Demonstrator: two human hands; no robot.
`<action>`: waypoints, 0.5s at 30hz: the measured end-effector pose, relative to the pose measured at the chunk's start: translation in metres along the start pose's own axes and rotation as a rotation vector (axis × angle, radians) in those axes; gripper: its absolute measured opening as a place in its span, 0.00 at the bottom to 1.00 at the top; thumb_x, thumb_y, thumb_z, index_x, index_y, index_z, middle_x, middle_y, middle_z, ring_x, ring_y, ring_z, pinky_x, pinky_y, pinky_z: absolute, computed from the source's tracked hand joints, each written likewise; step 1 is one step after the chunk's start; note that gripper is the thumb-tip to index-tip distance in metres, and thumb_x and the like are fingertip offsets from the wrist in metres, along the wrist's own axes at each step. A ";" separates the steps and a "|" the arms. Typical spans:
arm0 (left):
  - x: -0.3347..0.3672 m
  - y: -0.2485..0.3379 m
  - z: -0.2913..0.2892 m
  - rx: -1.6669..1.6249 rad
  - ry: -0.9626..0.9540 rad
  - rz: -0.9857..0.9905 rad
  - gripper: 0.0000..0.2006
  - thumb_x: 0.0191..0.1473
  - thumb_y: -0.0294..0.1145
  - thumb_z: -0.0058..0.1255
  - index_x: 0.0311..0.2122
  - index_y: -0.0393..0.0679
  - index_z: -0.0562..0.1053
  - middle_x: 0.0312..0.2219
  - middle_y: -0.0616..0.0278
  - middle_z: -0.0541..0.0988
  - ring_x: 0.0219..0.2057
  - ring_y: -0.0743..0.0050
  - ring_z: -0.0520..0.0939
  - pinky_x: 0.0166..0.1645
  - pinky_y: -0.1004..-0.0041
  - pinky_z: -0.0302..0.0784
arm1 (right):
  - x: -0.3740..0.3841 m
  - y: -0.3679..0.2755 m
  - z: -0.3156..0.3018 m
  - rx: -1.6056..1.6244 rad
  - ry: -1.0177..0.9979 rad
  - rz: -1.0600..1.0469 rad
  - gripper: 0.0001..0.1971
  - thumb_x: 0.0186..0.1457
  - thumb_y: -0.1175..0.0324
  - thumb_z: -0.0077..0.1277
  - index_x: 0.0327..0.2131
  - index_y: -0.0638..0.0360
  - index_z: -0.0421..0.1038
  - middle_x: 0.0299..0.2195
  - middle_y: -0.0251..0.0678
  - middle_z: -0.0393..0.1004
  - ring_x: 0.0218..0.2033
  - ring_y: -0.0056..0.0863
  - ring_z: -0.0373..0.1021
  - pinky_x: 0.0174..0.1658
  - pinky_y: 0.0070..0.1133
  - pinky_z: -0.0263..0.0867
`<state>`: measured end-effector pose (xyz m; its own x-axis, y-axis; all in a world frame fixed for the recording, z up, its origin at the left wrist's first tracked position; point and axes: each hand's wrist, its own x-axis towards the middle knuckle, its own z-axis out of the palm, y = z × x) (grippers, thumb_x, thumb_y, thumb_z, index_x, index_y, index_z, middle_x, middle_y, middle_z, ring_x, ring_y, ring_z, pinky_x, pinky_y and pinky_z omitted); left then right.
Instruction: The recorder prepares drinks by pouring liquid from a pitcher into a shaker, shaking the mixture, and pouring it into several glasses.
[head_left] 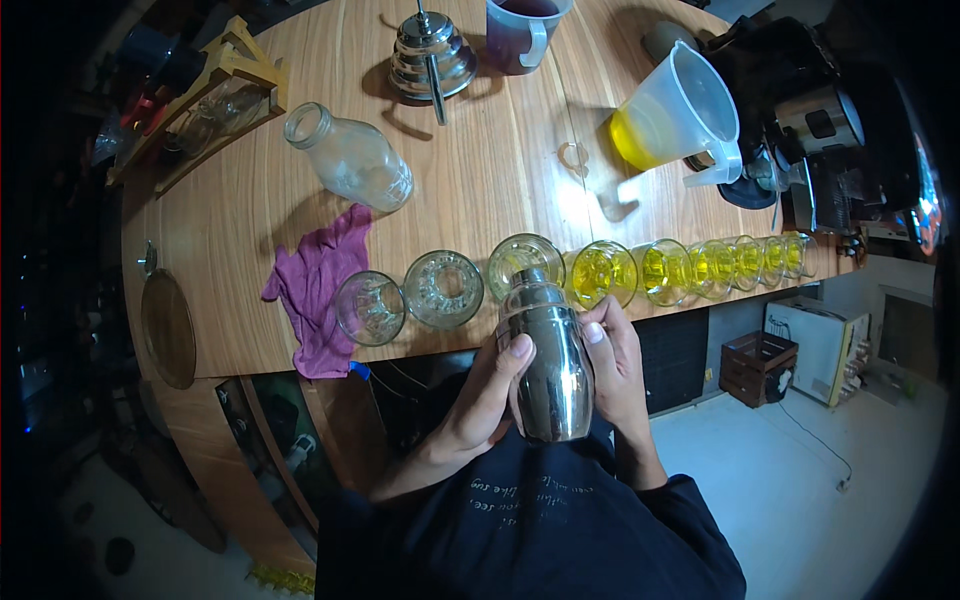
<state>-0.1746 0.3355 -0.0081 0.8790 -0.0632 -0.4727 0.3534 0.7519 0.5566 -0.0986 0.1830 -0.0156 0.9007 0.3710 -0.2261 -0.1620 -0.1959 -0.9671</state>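
Both my hands hold a shiny metal cocktail shaker (553, 385) in front of my body. Its capped narrow end points toward the row of glasses and overlaps one glass (524, 250) with a little yellow in it. My left hand (490, 390) wraps the shaker's left side, thumb near the shoulder. On the other side, my right hand (617, 360) grips it, with fingers close to a glass of yellow liquid (604, 275). Left of these stand a clear glass (444, 290) and another clear glass (370, 308), both without visible yellow.
Several more yellow-filled glasses (668, 272) run along the table's front edge to the right. Behind stand a plastic jug (690, 100) of yellow liquid, a glass bottle (360, 160), a metal kettle (432, 60) and a dark-filled jug (520, 40). A purple cloth (318, 285) lies left.
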 end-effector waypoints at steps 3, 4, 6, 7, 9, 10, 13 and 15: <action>0.000 0.001 -0.001 -0.044 -0.025 -0.044 0.30 0.70 0.53 0.32 0.63 0.37 0.61 0.51 0.56 0.76 0.49 0.75 0.79 0.54 0.71 0.75 | 0.001 -0.006 -0.002 -0.053 -0.003 0.007 0.14 0.66 0.61 0.48 0.33 0.63 0.65 0.22 0.34 0.70 0.25 0.15 0.63 0.29 0.21 0.61; -0.001 0.000 0.000 -0.044 -0.022 -0.039 0.30 0.70 0.53 0.32 0.63 0.37 0.61 0.51 0.56 0.76 0.49 0.75 0.79 0.54 0.71 0.75 | 0.001 -0.007 -0.003 -0.052 -0.009 0.004 0.14 0.66 0.61 0.48 0.33 0.63 0.65 0.22 0.34 0.70 0.25 0.15 0.63 0.29 0.21 0.61; -0.003 -0.001 0.003 -0.098 -0.015 -0.067 0.30 0.70 0.54 0.31 0.63 0.37 0.61 0.51 0.56 0.76 0.49 0.74 0.79 0.55 0.71 0.76 | 0.001 -0.008 -0.006 -0.044 -0.058 0.051 0.14 0.66 0.62 0.48 0.33 0.64 0.65 0.22 0.36 0.71 0.25 0.16 0.64 0.30 0.21 0.61; -0.005 -0.002 0.005 -0.097 0.005 -0.079 0.30 0.70 0.54 0.30 0.63 0.37 0.61 0.51 0.56 0.76 0.49 0.74 0.79 0.54 0.70 0.76 | 0.002 -0.011 -0.010 -0.094 -0.089 0.062 0.13 0.65 0.63 0.48 0.34 0.65 0.64 0.22 0.38 0.72 0.25 0.18 0.67 0.32 0.22 0.64; -0.008 -0.005 0.005 -0.165 -0.004 -0.079 0.28 0.70 0.52 0.33 0.63 0.38 0.60 0.52 0.57 0.74 0.51 0.74 0.77 0.56 0.70 0.74 | 0.003 -0.018 -0.012 -0.101 -0.109 0.040 0.12 0.65 0.64 0.48 0.34 0.65 0.64 0.23 0.40 0.73 0.26 0.20 0.69 0.33 0.22 0.65; -0.009 -0.007 0.006 -0.232 -0.017 -0.081 0.27 0.70 0.49 0.36 0.63 0.39 0.60 0.52 0.58 0.73 0.53 0.74 0.75 0.58 0.70 0.72 | 0.003 -0.020 -0.013 -0.110 -0.125 0.018 0.12 0.65 0.65 0.48 0.34 0.65 0.64 0.24 0.41 0.74 0.27 0.22 0.71 0.34 0.23 0.66; -0.009 -0.011 0.013 -0.282 0.028 -0.085 0.27 0.70 0.49 0.34 0.64 0.39 0.59 0.54 0.57 0.72 0.55 0.74 0.74 0.60 0.69 0.70 | 0.006 -0.020 -0.019 -0.109 -0.168 0.020 0.11 0.65 0.66 0.47 0.34 0.66 0.63 0.25 0.44 0.75 0.28 0.27 0.74 0.35 0.24 0.67; -0.009 -0.018 0.011 -0.303 0.039 -0.092 0.27 0.70 0.49 0.34 0.64 0.39 0.59 0.54 0.57 0.71 0.55 0.73 0.73 0.61 0.69 0.70 | 0.008 -0.019 -0.022 -0.109 -0.188 0.001 0.11 0.65 0.66 0.47 0.34 0.66 0.63 0.25 0.45 0.75 0.28 0.28 0.75 0.35 0.25 0.67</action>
<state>-0.1854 0.3156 -0.0066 0.8329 -0.1194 -0.5403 0.3141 0.9059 0.2840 -0.0792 0.1700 0.0035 0.8080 0.5311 -0.2550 -0.1094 -0.2902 -0.9507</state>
